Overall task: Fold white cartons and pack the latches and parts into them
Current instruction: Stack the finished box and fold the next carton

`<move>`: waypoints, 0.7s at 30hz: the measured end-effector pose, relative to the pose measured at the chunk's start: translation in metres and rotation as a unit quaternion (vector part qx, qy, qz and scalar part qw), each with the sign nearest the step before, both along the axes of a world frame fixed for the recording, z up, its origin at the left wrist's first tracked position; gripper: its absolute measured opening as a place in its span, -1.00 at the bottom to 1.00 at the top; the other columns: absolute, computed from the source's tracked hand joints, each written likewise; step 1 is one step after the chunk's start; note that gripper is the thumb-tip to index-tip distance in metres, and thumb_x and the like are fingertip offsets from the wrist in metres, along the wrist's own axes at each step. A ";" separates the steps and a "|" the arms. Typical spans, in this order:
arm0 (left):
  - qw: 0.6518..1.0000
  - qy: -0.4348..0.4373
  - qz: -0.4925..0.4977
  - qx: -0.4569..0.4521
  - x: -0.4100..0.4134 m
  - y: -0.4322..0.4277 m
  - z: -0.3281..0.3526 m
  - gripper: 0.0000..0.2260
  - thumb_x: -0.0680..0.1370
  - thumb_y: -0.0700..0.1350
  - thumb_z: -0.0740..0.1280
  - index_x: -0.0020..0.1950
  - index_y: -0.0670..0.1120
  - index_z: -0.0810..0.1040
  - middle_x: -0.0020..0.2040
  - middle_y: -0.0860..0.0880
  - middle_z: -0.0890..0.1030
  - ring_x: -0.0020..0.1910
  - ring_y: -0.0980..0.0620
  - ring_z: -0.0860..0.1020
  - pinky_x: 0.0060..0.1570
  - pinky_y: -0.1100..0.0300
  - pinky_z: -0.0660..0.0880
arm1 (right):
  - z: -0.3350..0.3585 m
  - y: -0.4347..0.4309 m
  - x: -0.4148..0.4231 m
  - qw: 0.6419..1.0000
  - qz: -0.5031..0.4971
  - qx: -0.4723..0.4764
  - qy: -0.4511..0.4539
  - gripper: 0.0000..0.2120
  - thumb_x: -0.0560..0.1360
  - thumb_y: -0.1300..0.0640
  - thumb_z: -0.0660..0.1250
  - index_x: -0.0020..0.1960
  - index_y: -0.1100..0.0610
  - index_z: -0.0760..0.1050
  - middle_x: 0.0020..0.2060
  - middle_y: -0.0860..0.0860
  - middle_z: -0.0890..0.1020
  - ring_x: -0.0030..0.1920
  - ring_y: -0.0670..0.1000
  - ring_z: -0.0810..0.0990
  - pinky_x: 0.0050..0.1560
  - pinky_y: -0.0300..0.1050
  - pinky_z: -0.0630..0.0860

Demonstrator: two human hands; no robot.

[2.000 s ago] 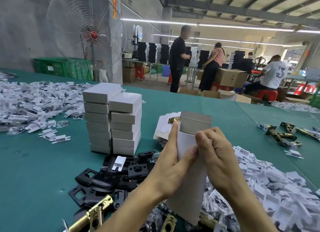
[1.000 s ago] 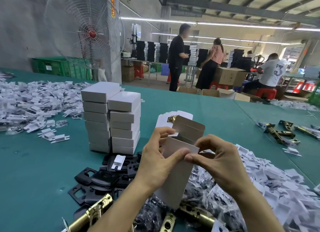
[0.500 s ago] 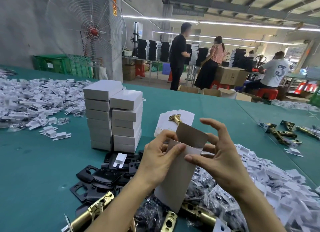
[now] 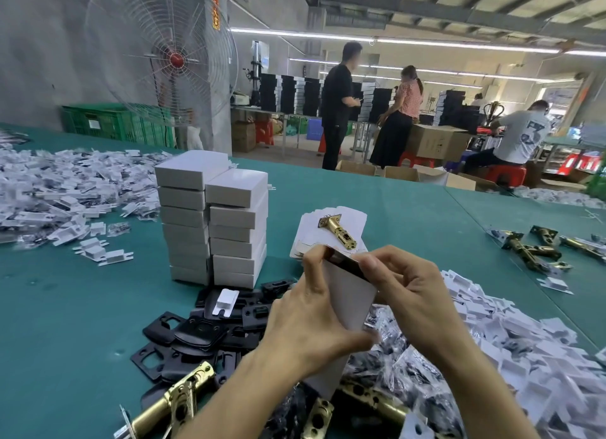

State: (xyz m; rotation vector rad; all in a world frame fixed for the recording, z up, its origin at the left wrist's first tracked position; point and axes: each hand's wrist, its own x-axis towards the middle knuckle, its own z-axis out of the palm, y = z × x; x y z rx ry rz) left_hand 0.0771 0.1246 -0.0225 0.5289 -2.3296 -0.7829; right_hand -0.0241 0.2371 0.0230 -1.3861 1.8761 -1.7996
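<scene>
Left hand: wrapped round the white carton, held upright above the table. Right hand: fingers pinching the top flap down. Step: closing one end. Next, probably: tuck the flap squarely, then load the brass latch lying beyond.

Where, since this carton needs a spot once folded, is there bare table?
Bare green table lies left of the black plates, before the stacked white boxes; more lies between the flat carton blanks and the brass latches at right. Bagged parts crowd the near edge.
</scene>
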 end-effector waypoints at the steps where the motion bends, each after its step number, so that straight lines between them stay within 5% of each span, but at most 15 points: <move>1: 1.000 0.009 0.001 0.002 0.000 -0.001 0.000 -0.14 0.14 0.32 0.43 0.20 0.28 -0.10 0.10 0.16 0.48 -0.11 -0.03 0.59 -0.15 0.06 0.52 | 0.002 0.000 0.000 1.000 -0.003 -0.005 -0.002 -0.82 0.44 -0.11 0.37 -0.10 -0.04 0.66 -0.17 0.00 0.73 -0.14 0.08 0.71 -0.02 0.28 0.62; 5: 0.999 0.022 -0.004 0.034 0.001 -0.005 -0.001 -0.09 0.17 0.19 0.50 0.32 0.32 -0.03 -0.04 0.14 0.53 -0.11 -0.01 0.60 -0.14 0.01 0.57 | 0.002 0.001 -0.001 1.000 -0.014 0.003 -0.014 -0.85 0.38 -0.07 0.46 -0.09 -0.06 0.68 -0.17 0.01 0.74 -0.11 0.08 0.71 0.01 0.25 0.62; 9: 0.996 0.059 -0.026 0.064 -0.001 -0.005 0.000 -0.19 0.16 0.13 0.49 0.32 0.28 0.17 0.00 0.16 0.54 -0.10 0.10 0.58 -0.19 0.02 0.60 | 0.000 0.000 -0.003 0.999 -0.036 -0.006 -0.038 -0.84 0.47 0.24 0.48 -0.07 -0.02 0.69 -0.17 0.04 0.74 -0.11 0.08 0.71 0.00 0.23 0.63; 17: 0.995 0.089 -0.028 0.028 0.001 -0.004 0.001 -0.09 0.16 0.16 0.46 0.42 0.33 0.07 0.15 0.19 0.46 -0.01 0.12 0.55 -0.14 0.08 0.61 | 0.005 0.000 0.004 0.994 -0.072 -0.043 -0.074 -0.83 0.47 0.30 0.46 -0.20 0.04 0.64 -0.18 0.04 0.72 -0.20 0.07 0.71 -0.19 0.28 0.65; 21: 0.996 0.087 -0.024 0.016 0.002 -0.002 0.002 -0.06 0.16 0.17 0.44 0.44 0.37 0.01 0.16 0.17 0.46 -0.03 0.09 0.55 -0.16 0.09 0.61 | 0.006 0.000 0.007 0.996 -0.066 -0.030 -0.054 -0.80 0.46 0.32 0.46 -0.22 0.04 0.63 -0.14 0.03 0.73 -0.17 0.08 0.72 -0.10 0.32 0.63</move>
